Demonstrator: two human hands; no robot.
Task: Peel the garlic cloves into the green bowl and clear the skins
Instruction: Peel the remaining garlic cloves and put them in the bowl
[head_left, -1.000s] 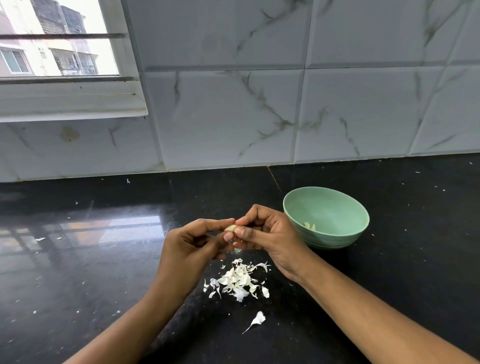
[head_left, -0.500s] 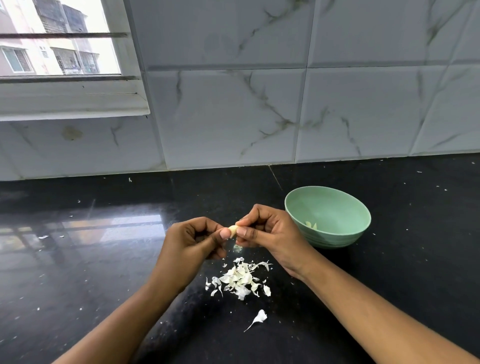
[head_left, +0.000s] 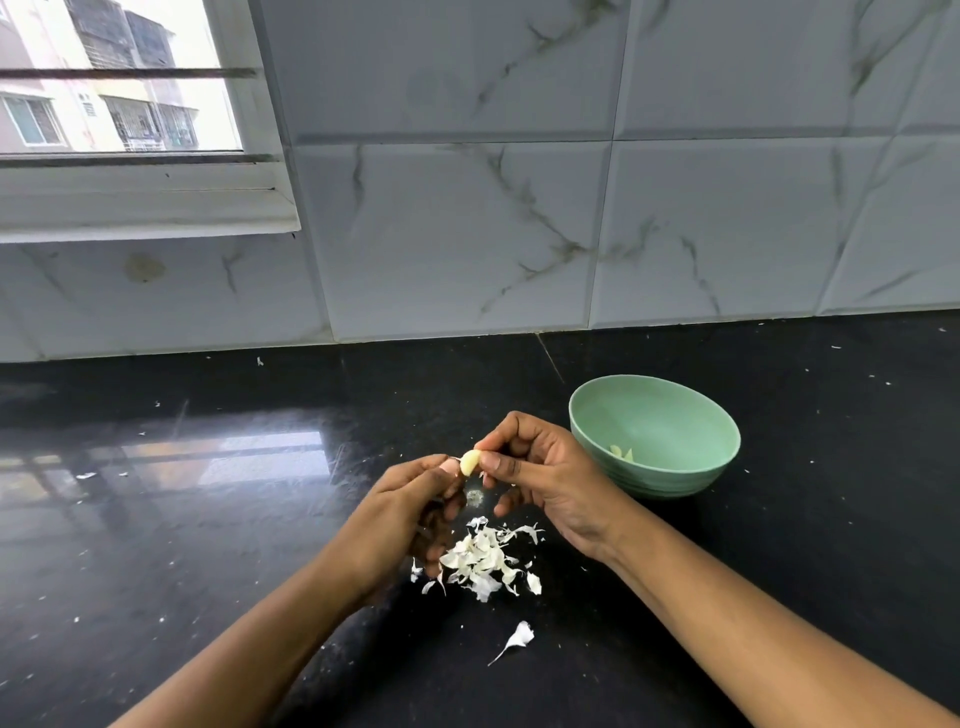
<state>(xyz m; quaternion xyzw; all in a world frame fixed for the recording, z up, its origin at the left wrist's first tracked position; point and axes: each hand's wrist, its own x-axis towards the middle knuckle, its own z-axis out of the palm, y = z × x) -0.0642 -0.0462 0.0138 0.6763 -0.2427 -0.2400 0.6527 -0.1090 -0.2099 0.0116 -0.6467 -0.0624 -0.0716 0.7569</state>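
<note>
a: what's the right hand (head_left: 545, 478) doing?

b: it's pinching a garlic clove (head_left: 469, 462) between thumb and forefinger, tight grip, other fingers curling loosely below. the clove is looking pale and mostly bare.

a: and the left hand (head_left: 410, 514)?

b: it's pinching at the clove's left side with thumb and fingertip, where a thin bit of skin is sticking out. the rest of its fingers are curling under.

a: where's the clove sitting?

b: it's hanging in the air between both hands, above the black countertop (head_left: 208, 545), just left of the green bowl (head_left: 665, 480).

a: anything in the bowl?

b: a couple of peeled pieces (head_left: 622, 453) are lying near the bottom. the bowl is standing upright, just beside the right hand.

a: skins?

b: a pile of skins (head_left: 480, 558) is lying on the counter under the hands, touching the left hand's lower fingers. one loose skin (head_left: 519, 636) is lying apart, nearer me. tiny flecks are scattering across the counter.
</note>
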